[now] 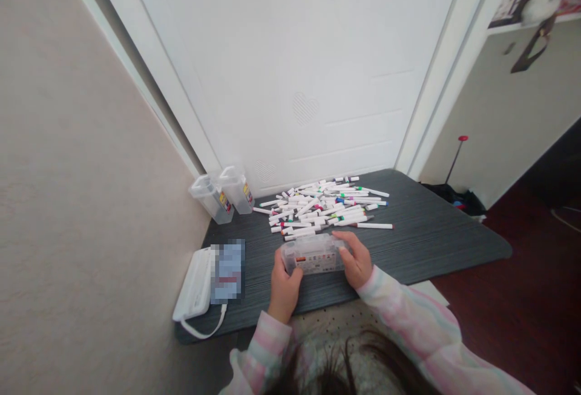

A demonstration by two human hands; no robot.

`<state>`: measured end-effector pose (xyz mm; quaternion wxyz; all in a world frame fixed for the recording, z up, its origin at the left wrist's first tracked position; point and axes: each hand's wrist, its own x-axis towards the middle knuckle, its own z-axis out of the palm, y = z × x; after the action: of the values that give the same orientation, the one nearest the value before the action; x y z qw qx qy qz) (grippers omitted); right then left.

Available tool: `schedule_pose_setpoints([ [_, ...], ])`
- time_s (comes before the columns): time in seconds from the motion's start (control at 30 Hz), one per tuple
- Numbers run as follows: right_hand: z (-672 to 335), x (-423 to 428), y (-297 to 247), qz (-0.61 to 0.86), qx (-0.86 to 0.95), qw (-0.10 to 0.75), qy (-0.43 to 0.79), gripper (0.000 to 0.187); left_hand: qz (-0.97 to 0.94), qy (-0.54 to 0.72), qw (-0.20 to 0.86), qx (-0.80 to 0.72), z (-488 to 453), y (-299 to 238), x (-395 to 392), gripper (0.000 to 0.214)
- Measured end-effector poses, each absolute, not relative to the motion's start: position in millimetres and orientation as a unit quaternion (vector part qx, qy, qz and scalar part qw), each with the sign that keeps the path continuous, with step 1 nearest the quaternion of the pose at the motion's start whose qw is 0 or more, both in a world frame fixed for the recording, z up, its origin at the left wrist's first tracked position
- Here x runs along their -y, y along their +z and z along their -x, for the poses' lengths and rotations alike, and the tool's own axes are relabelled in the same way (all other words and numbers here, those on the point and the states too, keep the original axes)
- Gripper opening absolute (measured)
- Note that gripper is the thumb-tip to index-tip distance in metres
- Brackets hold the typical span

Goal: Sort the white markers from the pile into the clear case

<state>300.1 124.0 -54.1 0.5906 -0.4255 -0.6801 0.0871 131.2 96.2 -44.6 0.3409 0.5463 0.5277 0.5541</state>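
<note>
From the head view I identify the clear case (316, 259) as the held part, located at the near side of the tabletop (436, 225), directly in front of the person. Its long axis runs left to right, across the line of sight, with a printed side facing the person. The left hand (284, 291) grips the left end and the right hand (357, 263) grips the right end. Each grip is spread only as wide as the case, with the thumb on the near side; the left fingers behind the case are hidden from me. I cannot tell whether the case rests on the tabletop or is held just above it. Governing relation: the loose markers (329, 207) lie straight ahead of the grip, just beyond the far long side of the case, most of them roughly parallel to its axis. I judge the right hand to be nearer to them, since its index finger reaches over the far edge. Two clear containers, a front one (213, 202) and a rear one (238, 193), stand at the far left, apart from both hands.
</note>
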Motion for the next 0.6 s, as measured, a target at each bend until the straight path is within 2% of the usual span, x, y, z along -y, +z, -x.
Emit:
schedule_pose_setpoints([
  [0.6, -300.8, -125.0, -53.6, 0.431, 0.665, 0.604, 0.083, 0.028, -0.567, 0.545, 0.297, -0.541, -133.1, -46.2, -93.3, 0.035],
])
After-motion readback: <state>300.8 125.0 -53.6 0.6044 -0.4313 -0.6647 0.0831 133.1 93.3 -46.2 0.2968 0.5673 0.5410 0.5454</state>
